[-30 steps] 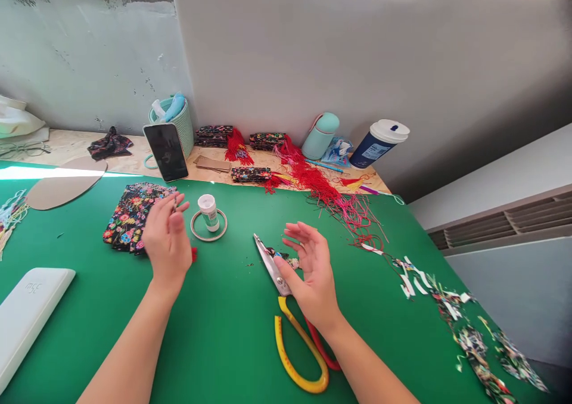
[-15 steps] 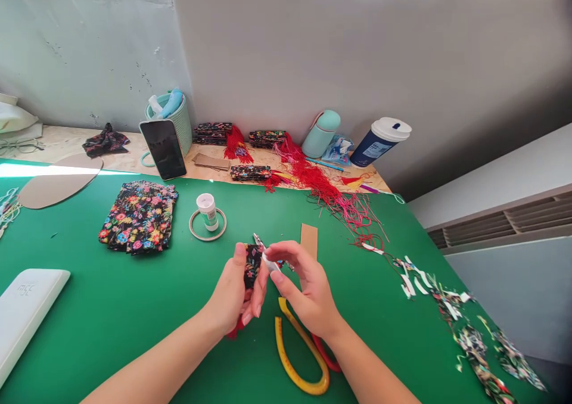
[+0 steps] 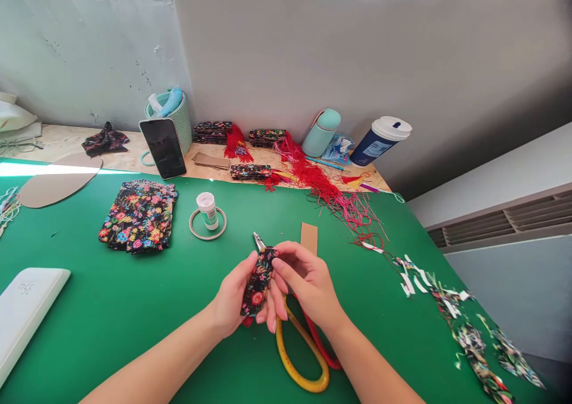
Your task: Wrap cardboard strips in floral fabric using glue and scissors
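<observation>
A small black floral fabric piece (image 3: 258, 285) is held between my two hands over the middle of the table. My left hand (image 3: 235, 294) grips its left side, thumb on top and fingers underneath. My right hand (image 3: 315, 282) pinches its upper right edge with thumb and forefinger. A bit of red thread or tassel (image 3: 248, 320) shows below the fabric. Scissors with one yellow handle (image 3: 308, 385) and one red lie under my hands. Their metal tip pokes out above the fabric; the rest of the blades is hidden. A brown card strip (image 3: 309, 237) lies just beyond my right hand.
Folded floral fabric (image 3: 138, 216) lies left, near a small white jar (image 3: 207, 211) within a ring. Along the back stand a phone (image 3: 163, 148), mint bottle (image 3: 322, 133), paper cup (image 3: 381, 140) and red tassels (image 3: 313, 174). Fabric scraps (image 3: 473, 344) lie right; a white power bank (image 3: 31, 308), left.
The fabric piece has turned so its floral face shows more fully. The white strip by my right fingers is out of sight, and those fingers now pinch the fabric's edge.
</observation>
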A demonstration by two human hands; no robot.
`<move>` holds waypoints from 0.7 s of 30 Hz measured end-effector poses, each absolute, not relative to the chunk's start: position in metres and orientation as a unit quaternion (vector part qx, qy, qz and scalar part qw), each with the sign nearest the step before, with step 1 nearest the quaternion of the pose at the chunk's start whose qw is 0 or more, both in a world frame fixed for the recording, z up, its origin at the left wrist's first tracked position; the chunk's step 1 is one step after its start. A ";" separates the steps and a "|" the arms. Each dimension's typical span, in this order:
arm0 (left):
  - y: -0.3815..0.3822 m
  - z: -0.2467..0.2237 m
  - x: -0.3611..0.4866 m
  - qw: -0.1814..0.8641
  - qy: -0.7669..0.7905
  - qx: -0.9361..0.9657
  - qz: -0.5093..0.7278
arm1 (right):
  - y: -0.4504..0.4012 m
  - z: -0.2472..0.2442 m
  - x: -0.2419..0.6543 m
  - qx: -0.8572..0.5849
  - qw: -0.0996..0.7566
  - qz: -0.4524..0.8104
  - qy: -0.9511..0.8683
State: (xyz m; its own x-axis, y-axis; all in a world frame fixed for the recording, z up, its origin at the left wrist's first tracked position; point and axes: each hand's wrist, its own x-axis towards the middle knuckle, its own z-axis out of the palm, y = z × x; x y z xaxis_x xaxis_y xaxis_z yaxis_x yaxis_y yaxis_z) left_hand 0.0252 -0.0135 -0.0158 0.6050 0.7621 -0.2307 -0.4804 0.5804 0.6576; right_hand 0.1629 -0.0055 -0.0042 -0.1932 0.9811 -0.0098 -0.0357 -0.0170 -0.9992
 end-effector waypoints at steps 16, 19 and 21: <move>-0.015 -0.012 0.026 0.816 0.274 0.328 0.390 | -0.003 -0.005 0.166 -0.449 0.460 0.577 -0.504; -0.015 -0.009 0.024 0.787 0.324 0.358 0.383 | -0.003 -0.004 0.167 -0.422 0.478 0.589 -0.497; -0.016 -0.007 0.023 0.773 0.351 0.374 0.374 | -0.003 -0.003 0.167 -0.410 0.487 0.588 -0.500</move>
State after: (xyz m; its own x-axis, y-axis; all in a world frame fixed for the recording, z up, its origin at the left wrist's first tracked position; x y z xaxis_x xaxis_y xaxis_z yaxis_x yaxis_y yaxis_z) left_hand 0.0233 -0.0156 -0.0068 0.4738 0.8408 -0.2620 -0.3157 0.4399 0.8407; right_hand 0.1672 -0.0031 -0.0031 -0.1904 0.9817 0.0046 -0.1628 -0.0270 -0.9863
